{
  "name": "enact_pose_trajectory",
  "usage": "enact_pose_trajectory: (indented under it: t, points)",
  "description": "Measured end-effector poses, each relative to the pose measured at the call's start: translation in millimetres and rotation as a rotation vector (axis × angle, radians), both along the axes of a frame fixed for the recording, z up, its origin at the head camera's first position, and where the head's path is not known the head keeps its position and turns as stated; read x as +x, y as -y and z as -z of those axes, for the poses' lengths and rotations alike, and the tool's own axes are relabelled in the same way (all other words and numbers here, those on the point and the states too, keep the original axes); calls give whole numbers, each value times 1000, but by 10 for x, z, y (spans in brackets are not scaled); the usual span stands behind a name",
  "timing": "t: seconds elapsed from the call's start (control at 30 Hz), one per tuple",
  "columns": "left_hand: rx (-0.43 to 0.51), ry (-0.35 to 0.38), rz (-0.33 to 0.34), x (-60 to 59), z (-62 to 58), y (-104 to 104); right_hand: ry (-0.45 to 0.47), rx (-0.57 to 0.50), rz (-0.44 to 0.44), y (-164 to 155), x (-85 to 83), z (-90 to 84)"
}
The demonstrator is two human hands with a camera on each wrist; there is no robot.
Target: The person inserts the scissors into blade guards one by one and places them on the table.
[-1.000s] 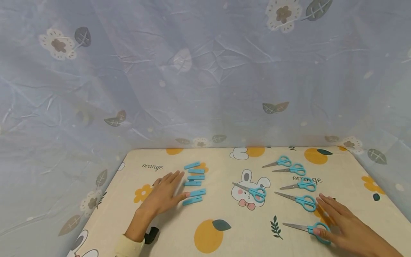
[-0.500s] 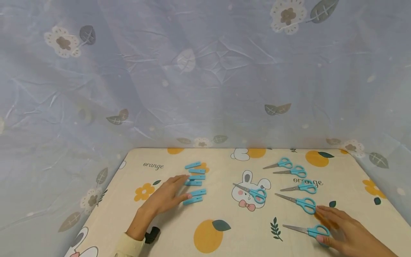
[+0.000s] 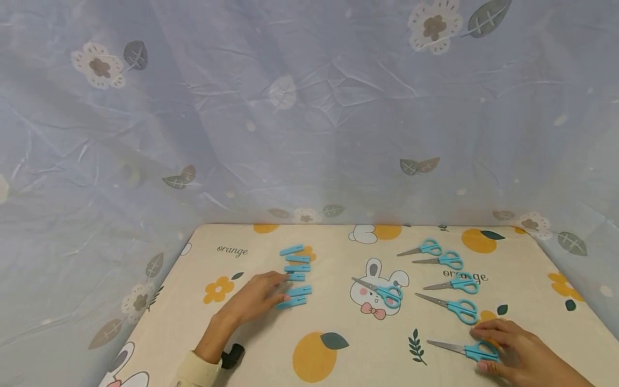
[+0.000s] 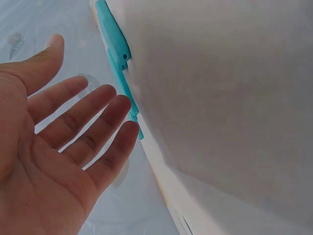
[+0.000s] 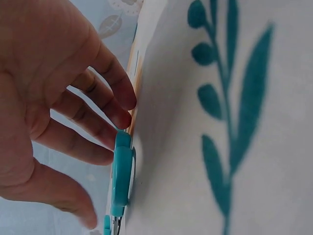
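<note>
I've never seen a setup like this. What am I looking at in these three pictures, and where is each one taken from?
No machine here: a person works with two bare hands and wears three cameras. The wide picture comes from a camera on the head, looking down at a table covered with a cloth printed with oranges and rabbits. The other two come from cameras on the wrists, so they show each palm very close up.

On the cloth lie six blue clips in a column and six blue-handled scissors. The left hand is open, its fingers straight beside the clips. The right hand has its fingers curled down on the handle of the nearest scissors, which lie flat on the table.
</note>
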State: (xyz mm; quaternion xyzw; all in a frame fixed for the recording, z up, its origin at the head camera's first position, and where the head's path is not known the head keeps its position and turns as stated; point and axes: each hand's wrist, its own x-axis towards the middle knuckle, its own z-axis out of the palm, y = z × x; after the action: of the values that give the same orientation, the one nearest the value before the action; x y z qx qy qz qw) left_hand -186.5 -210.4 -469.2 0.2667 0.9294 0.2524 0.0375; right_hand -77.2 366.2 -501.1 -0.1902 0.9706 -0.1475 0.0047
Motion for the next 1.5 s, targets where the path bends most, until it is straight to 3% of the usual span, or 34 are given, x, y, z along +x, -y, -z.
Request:
enact_pose_trajectory:
  t: [0.37,0.6,0.73,0.97,1.1,1.4,1.5]
  points:
    - [28,88,21,-14,20,-55,-102,-174,-201,-74,-32,113]
    - [20,79,45,-10,12,-63,-156,-218,-280,-75,-54,156]
    - [1,55,66,-24,14,-63,-116,-213,-280,-82,-61,146]
    - [-34,1,86,-3,23,-74,31,-191,-238,-85,-74,89]
    - [-23,-11,67,35,22,-89,53,-189,-222,-64,-71,71]
    - [-37,-10,80,29,41,-107,-9,-207,-252,-30,-44,66]
    - [-51,-7,88,25,48,-114,57,-183,-218,-22,-58,36]
